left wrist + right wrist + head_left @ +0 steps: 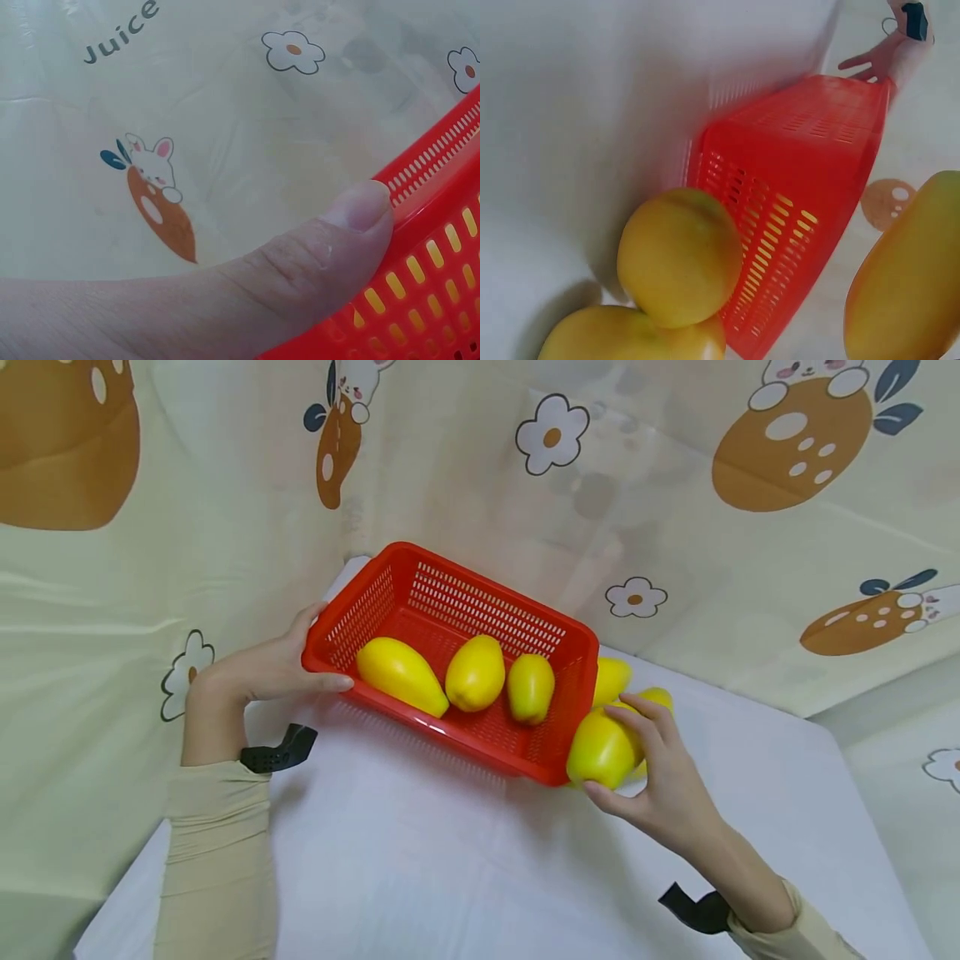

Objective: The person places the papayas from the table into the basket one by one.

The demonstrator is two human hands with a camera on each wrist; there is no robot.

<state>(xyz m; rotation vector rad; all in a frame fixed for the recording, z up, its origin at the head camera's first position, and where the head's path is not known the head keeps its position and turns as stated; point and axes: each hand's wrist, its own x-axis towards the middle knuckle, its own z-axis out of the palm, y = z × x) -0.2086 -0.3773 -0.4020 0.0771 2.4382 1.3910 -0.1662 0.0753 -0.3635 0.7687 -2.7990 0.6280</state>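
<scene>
At the left end of the red plastic basket (465,739), my left hand (273,656) grips the rim, its thumb (322,255) lying over the edge. Three smooth yellow mango-like fruits lie inside: a long one (401,672), a middle one (475,674) and a smaller one (531,689). Just outside the basket's right end, my right hand (667,777) holds a plump yellow fruit (602,750) between thumb and fingers. Behind it, more yellow fruits (613,679) show partly, covered by the hand and basket. In the right wrist view a round fruit (679,259) appears beside the basket wall; my right fingers are out of that frame.
A white cloth (420,868) covers the table. Patterned sheeting (480,468) with carrots, rabbits and flowers rises behind and at the left. Black bands (279,749) sit on both wrists.
</scene>
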